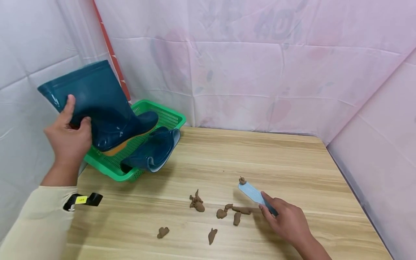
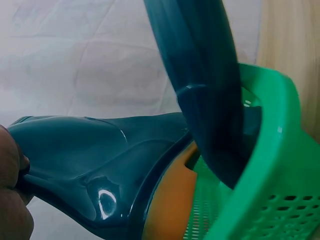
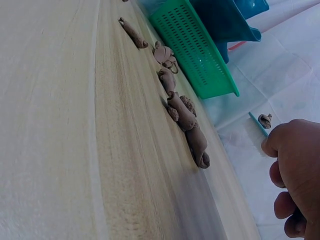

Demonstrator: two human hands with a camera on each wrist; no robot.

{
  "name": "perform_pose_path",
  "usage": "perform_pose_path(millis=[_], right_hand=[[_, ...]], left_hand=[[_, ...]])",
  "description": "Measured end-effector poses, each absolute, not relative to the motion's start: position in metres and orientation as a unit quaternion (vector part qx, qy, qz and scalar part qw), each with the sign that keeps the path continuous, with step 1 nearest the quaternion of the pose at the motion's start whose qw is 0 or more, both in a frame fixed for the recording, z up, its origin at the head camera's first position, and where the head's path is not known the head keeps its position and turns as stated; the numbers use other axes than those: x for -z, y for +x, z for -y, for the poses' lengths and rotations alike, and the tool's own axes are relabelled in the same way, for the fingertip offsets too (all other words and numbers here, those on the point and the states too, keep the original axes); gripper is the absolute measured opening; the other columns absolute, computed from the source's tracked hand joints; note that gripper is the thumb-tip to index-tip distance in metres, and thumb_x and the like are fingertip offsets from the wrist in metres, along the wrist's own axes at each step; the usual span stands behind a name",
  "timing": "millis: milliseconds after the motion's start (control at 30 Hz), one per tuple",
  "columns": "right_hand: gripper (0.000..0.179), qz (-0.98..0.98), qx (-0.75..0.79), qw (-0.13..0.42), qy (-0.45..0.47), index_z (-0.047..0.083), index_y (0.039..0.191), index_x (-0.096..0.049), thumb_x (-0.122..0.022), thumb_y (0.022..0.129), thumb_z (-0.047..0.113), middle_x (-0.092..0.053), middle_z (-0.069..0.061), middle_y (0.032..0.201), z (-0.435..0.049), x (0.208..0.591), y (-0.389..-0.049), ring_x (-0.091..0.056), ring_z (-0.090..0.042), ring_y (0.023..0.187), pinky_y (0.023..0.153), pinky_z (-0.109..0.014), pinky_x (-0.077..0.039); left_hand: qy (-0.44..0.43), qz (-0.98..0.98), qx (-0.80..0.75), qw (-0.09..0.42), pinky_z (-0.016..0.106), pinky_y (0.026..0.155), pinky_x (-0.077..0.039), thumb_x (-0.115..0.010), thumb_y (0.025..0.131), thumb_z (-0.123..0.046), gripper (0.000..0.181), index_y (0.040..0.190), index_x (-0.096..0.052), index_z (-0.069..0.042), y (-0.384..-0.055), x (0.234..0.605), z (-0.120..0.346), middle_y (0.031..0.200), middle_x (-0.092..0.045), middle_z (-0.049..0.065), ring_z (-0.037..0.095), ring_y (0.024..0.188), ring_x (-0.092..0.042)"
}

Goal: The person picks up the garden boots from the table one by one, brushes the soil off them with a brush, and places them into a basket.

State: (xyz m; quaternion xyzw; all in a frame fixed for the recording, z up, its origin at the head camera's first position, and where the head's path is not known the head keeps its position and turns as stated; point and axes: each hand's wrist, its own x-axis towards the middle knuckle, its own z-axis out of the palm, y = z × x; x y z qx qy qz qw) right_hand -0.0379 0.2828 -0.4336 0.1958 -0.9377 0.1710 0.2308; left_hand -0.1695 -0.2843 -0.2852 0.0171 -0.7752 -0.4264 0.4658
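Note:
My left hand (image 1: 72, 135) grips a dark teal rubber boot (image 1: 100, 97) by the back of its shaft. That boot is tilted over a green basket (image 1: 110, 173), its orange-edged sole low inside the rim; whether it touches the basket I cannot tell. A second rubber boot (image 1: 156, 150) lies in the basket, its opening hanging over the near right side. In my right hand (image 1: 289, 222) is a flat, light-blue scraper (image 1: 251, 192) with a dark handle, raised above the table. A small brown clay-like lump (image 3: 265, 120) sits on the scraper's tip.
Several brown clay-like pieces (image 1: 221, 213) are scattered on the wooden table (image 1: 292, 159), between the basket and my right hand. Pale cloth (image 1: 240, 72) hangs behind the table and at both sides. A red strip (image 1: 112, 52) runs down the cloth behind the basket.

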Motion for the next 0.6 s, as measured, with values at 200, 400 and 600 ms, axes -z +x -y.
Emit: perform_pose_path(millis=[200,400,600], right_hand=[[0.045,0.941,-0.170,0.224,0.190,0.007,0.121,-0.077,-0.087,0.078,0.017,-0.073,0.003,0.080,-0.283,0.433,-0.037,-0.035,0.004,0.055,0.048,-0.018,-0.031],[0.047,0.941,-0.170,0.222,0.188,0.007,0.121,-0.077,-0.088,0.077,0.016,-0.074,0.001,0.083,-0.283,0.433,-0.037,-0.038,0.004,0.056,0.048,-0.019,-0.032],[0.046,0.943,-0.169,0.221,0.184,0.008,0.121,-0.077,-0.088,0.077,0.017,-0.074,0.001,0.084,-0.282,0.432,-0.037,-0.039,0.004,0.057,0.049,-0.019,-0.033]], left_hand=[[0.027,0.772,0.430,0.468,0.012,0.063,-0.039,-0.065,0.093,0.001,0.054,0.139,-0.057,-0.027,-0.170,0.295,0.284,0.143,-0.053,-0.002,-0.005,0.084,-0.063],[0.035,0.768,0.428,0.474,0.012,0.076,-0.044,-0.064,0.094,0.001,0.054,0.139,-0.057,-0.028,-0.172,0.301,0.287,0.144,-0.053,-0.005,-0.002,0.105,-0.063],[0.038,0.769,0.419,0.481,0.015,0.069,-0.038,-0.065,0.095,-0.005,0.052,0.138,-0.057,-0.032,-0.173,0.309,0.292,0.142,-0.054,-0.008,-0.008,0.082,-0.058]])
